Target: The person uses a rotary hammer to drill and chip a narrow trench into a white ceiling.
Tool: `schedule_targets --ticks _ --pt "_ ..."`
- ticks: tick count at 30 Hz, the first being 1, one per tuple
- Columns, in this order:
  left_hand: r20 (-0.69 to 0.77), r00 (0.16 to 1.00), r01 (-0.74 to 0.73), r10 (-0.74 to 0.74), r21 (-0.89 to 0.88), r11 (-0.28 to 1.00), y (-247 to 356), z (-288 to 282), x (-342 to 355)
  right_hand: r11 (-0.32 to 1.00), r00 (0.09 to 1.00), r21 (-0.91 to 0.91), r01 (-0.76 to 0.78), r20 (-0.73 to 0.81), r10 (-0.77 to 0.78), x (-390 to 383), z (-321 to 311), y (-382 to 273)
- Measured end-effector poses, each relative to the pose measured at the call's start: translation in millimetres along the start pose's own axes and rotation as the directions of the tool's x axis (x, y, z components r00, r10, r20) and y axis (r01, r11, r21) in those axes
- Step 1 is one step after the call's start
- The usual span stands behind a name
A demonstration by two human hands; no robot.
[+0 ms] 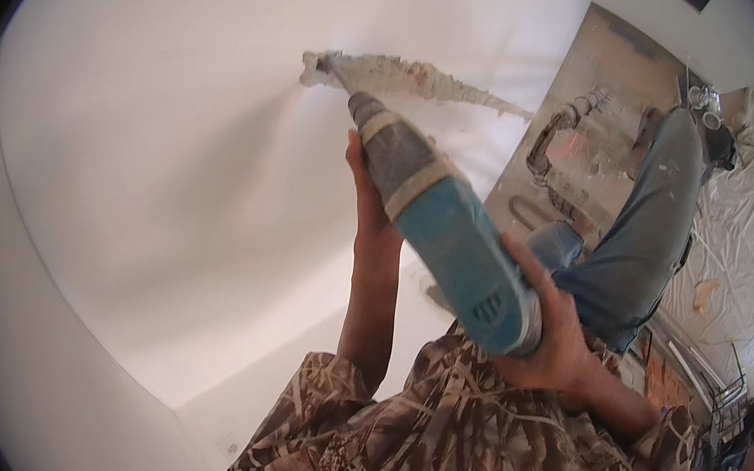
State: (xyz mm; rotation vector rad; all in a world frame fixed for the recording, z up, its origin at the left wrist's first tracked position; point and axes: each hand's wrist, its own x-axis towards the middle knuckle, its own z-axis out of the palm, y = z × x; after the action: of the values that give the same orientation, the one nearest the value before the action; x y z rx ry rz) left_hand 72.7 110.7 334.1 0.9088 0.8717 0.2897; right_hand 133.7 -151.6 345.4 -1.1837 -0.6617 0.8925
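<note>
A teal and grey rotary hammer drill [452, 240] slants up and to the left across the view, held in both hands. My right hand [553, 337] wraps round its rear end. Under the front section, my left hand [371, 183] supports the tool, its fingers partly hidden behind the body. The bit tip meets the left end of a rough, chipped groove [415, 80] in the white wall [175, 117]. Broken, greyish material shows inside the groove, which narrows toward the right.
A dusty brown floor [596, 60] lies to the right, with a curled dark hose or cable [548, 148] on it. My jeans-clad leg [653, 213] stretches over it. Crumpled plastic sheeting [747, 215] and a wire rack-like object [732, 411] are at the far right.
</note>
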Motion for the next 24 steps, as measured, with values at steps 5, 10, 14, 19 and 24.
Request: schedule_targets --ticks 5,10,14,19,24 --pt "0.08 0.996 0.039 -0.029 -0.122 0.992 -8.3 11.2 -17.9 0.998 0.997 -0.027 -0.06 0.041 0.061 -16.7 -2.0 -7.9" --pt "0.073 0.997 0.026 -0.013 -0.179 0.984 -9.4 12.6 -45.6 0.998 0.992 -0.059 -0.014 0.122 0.021 -39.9 -10.3 -16.7" --pt "0.061 0.997 0.055 -0.04 -0.268 0.962 -11.5 4.1 -49.6 1.0 0.989 0.006 0.0 0.151 0.0 -43.8 -6.7 -16.0" --pt "0.02 0.998 0.054 -0.051 -0.241 0.969 -2.6 5.6 -45.6 1.0 0.984 0.002 -0.031 0.175 0.03 -30.0 -6.2 -20.1" --pt "0.01 0.998 0.055 -0.054 -0.213 0.976 10.2 7.7 -36.7 1.0 0.985 0.019 -0.019 0.173 0.015 -13.8 -5.7 -22.3"
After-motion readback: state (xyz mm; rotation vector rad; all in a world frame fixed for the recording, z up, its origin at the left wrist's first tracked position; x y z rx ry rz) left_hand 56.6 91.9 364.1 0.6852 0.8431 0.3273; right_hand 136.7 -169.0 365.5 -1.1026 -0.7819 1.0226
